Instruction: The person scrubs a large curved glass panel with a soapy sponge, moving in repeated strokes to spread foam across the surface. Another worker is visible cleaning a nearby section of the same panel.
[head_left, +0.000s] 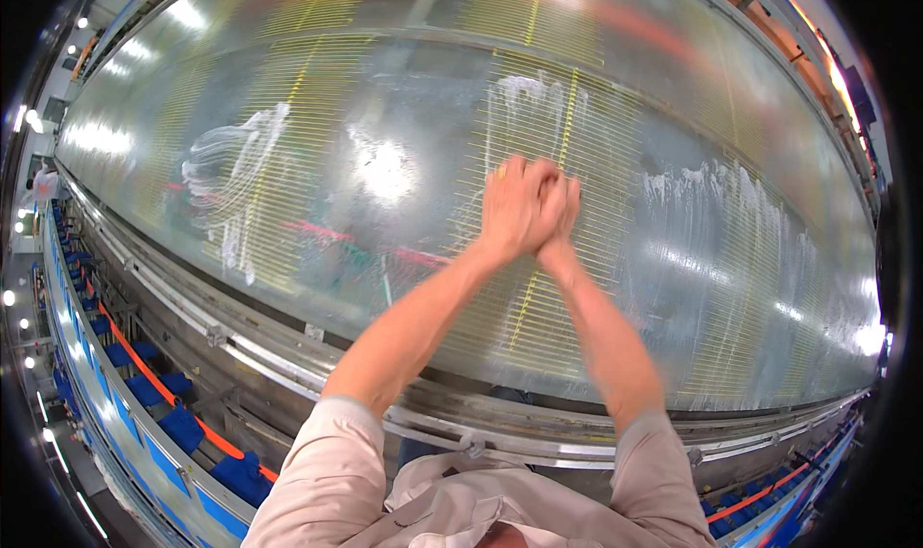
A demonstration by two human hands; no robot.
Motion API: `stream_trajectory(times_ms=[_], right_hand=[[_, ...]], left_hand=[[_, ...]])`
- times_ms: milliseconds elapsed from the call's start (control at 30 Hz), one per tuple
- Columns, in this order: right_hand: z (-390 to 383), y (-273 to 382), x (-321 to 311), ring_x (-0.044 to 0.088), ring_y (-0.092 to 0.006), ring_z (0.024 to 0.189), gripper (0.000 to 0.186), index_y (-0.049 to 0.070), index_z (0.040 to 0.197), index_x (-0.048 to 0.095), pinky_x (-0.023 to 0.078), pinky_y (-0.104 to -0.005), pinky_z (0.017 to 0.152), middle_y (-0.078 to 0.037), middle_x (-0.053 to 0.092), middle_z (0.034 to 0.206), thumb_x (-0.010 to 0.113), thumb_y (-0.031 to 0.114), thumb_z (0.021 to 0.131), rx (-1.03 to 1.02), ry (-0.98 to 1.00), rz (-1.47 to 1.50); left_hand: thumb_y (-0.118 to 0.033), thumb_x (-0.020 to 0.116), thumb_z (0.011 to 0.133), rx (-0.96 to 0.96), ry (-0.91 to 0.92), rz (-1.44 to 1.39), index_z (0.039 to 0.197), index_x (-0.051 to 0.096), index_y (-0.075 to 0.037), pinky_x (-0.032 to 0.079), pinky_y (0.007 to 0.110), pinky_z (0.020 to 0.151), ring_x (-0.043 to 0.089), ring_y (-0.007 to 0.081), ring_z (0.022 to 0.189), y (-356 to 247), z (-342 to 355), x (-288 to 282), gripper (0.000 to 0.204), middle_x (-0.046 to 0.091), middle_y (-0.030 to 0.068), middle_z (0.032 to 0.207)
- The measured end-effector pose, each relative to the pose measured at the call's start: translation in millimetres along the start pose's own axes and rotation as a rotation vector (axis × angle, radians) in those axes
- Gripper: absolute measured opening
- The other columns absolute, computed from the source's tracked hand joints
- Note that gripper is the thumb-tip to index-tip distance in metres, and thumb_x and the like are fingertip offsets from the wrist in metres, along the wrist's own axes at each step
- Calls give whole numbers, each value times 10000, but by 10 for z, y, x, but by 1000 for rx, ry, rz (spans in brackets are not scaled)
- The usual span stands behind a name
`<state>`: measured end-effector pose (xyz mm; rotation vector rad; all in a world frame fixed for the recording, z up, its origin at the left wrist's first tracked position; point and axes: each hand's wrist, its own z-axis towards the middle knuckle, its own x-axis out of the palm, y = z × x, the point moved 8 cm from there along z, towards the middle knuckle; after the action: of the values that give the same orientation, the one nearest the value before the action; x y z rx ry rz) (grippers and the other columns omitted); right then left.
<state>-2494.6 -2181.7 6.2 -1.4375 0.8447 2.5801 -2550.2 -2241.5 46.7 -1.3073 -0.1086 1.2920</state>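
Observation:
Both my hands are close together on a long, shiny grey tabletop (423, 91) marked with yellow ruled lines. My left hand (511, 210) is closed, its fingers curled down toward the surface. Against it, my right hand (559, 211) is closed too, slightly blurred. Whatever they may hold is hidden beneath the fingers. Just beyond the hands, a whitish smear (524, 88) runs over the yellow lines. Another looping white smear (231, 163) lies to the left, and streaky white film (711, 185) covers part of the right side.
A metal rail (279, 359) runs along the table's near edge, close to my body. Past it at lower left are blue parts (178, 423), an orange strip (144, 358) and a blue-and-white panel (154, 452). Red marks (322, 231) show on the tabletop. Bright lamp reflections break up its surface.

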Motion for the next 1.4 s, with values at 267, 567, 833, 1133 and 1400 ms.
stream_trajectory(times_ms=[267, 567, 833, 1133, 1400], right_hand=[[-1821, 1719, -286, 524, -281, 876, 151, 152, 956, 663, 391, -451, 801, -52, 607, 898, 691, 267, 862, -164, 202, -36], [-1480, 1588, 118, 531, -332, 976, 219, 139, 1041, 634, 364, -534, 880, -97, 591, 1020, 642, 327, 929, -47, 261, 21], [713, 873, 838, 607, -259, 932, 152, 166, 896, 697, 391, -439, 821, -42, 698, 900, 685, 314, 865, -143, 97, 29], [1302, 774, 1110, 620, -277, 992, 174, 144, 903, 721, 388, -445, 849, -51, 723, 932, 702, 311, 858, -145, 105, -161], [-710, 1274, 232, 556, -278, 890, 169, 140, 961, 661, 381, -452, 814, -64, 655, 936, 673, 294, 891, -133, 84, -29]], left_hand=[[-252, 686, 907, -183, 125, 85, 1191, 660, -84, 446, 515, 877, 607, 369, 1030, -192, -2175, -1222, 331, 648, 160, 1096], [-271, 695, 886, -159, 41, 69, 1123, 697, -116, 441, 479, 818, 609, 345, 955, 32, -1707, -1315, 283, 655, 128, 1027], [-356, 667, 917, -105, -59, 79, 1047, 749, -125, 484, 496, 853, 650, 379, 957, 982, 454, -801, 278, 692, 173, 972], [-428, 639, 931, -118, -50, 123, 1088, 748, -95, 530, 510, 878, 678, 410, 971, 1176, 1010, -722, 384, 719, 211, 1014], [-290, 668, 947, -39, -47, 125, 1063, 701, -134, 454, 483, 789, 618, 335, 897, 264, -965, -1039, 198, 656, 130, 959]])
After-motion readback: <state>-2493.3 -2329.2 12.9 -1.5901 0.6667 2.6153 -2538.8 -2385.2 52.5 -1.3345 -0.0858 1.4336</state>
